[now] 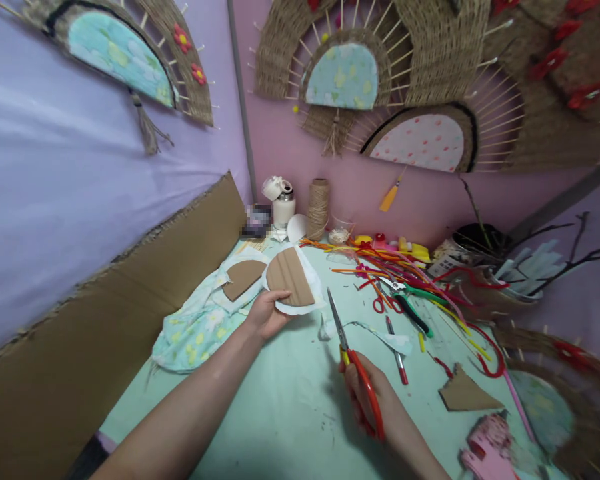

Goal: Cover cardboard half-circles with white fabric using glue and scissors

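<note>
Seems to be at trimming cloth around card, paused between cuts. Pinches a ridged cardboard half-disc (289,275) with the left hand (269,316), over the table's (280,420) far half, with white cloth (310,268) showing past its rim. Grips orange-handled scissors (357,360) in the right hand (367,393), well apart from the cloth. Probably calls next for bringing blades to that soft margin. Shows a smoother brown half-disc (244,277) and crumpled floral fabric (193,339) toward the table's left edge.
</note>
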The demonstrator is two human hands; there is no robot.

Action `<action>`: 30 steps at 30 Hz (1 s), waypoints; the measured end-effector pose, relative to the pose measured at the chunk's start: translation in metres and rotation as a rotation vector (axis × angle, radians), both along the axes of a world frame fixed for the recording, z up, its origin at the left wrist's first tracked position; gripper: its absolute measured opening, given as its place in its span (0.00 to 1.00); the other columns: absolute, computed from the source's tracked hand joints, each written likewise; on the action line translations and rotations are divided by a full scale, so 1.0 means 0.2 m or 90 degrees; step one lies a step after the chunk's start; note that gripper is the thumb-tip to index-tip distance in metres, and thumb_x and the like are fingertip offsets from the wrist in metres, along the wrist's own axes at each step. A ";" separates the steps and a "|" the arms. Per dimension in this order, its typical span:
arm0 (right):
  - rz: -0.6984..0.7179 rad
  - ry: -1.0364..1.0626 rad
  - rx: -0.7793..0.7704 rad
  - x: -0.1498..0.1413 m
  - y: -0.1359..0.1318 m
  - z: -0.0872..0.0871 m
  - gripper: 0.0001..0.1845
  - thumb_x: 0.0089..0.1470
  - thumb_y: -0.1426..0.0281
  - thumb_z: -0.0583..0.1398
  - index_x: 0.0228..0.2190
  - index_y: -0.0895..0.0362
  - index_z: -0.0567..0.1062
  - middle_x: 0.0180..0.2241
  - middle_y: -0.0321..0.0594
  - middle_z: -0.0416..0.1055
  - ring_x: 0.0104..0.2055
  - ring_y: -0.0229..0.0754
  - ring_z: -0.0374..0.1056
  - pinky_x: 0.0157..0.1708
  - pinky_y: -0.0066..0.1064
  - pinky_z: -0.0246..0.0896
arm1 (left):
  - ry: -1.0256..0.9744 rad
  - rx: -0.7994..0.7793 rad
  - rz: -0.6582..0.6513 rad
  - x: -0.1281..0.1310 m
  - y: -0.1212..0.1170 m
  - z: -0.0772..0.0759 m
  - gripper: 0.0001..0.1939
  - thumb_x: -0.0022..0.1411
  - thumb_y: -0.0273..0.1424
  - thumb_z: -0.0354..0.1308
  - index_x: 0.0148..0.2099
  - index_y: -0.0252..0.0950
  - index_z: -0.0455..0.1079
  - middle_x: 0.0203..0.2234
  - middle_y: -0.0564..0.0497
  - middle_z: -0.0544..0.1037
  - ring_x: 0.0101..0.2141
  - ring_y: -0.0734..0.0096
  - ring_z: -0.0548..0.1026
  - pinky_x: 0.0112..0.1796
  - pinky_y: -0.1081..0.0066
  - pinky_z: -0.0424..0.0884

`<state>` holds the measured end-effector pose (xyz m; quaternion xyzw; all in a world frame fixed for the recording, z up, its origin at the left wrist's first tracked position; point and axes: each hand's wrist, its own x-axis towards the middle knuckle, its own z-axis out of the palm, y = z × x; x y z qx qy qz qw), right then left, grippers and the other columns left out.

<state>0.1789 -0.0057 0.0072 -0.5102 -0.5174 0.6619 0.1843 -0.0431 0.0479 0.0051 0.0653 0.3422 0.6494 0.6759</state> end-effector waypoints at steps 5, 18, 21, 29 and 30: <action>-0.045 0.013 0.004 0.00 0.00 0.00 0.31 0.47 0.37 0.51 0.29 0.53 0.58 0.18 0.24 0.54 0.12 0.28 0.50 0.10 0.21 0.49 | -0.002 0.001 0.007 0.00 0.00 0.00 0.40 0.50 0.13 0.51 0.65 0.37 0.54 0.47 0.42 0.78 0.45 0.57 0.77 0.52 0.50 0.67; -0.100 0.055 -0.002 -0.01 0.00 -0.04 0.30 0.48 0.39 0.53 0.30 0.54 0.61 0.16 0.24 0.55 0.10 0.28 0.48 0.08 0.20 0.44 | -0.002 -0.008 -0.016 0.01 -0.01 0.00 0.39 0.51 0.14 0.52 0.65 0.36 0.54 0.43 0.43 0.79 0.43 0.55 0.77 0.51 0.47 0.67; -0.098 0.068 -0.013 -0.01 0.01 -0.06 0.30 0.47 0.39 0.54 0.32 0.54 0.62 0.16 0.24 0.55 0.11 0.29 0.49 0.07 0.20 0.46 | -0.005 -0.003 -0.034 0.00 -0.01 -0.01 0.39 0.51 0.15 0.52 0.65 0.36 0.55 0.42 0.43 0.79 0.43 0.55 0.77 0.51 0.48 0.68; -0.137 0.109 -0.024 0.00 0.03 -0.12 0.32 0.44 0.38 0.56 0.33 0.54 0.62 0.14 0.24 0.56 0.10 0.29 0.49 0.06 0.20 0.47 | -0.021 -0.011 -0.066 0.02 -0.01 -0.01 0.36 0.50 0.13 0.52 0.63 0.35 0.59 0.38 0.44 0.81 0.41 0.57 0.78 0.50 0.50 0.68; -0.143 0.110 -0.021 0.00 0.04 -0.13 0.31 0.45 0.39 0.56 0.34 0.54 0.62 0.14 0.24 0.56 0.10 0.28 0.49 0.06 0.20 0.47 | -0.022 -0.013 -0.070 0.02 -0.01 -0.01 0.37 0.50 0.13 0.52 0.62 0.35 0.59 0.37 0.44 0.81 0.40 0.58 0.79 0.50 0.50 0.68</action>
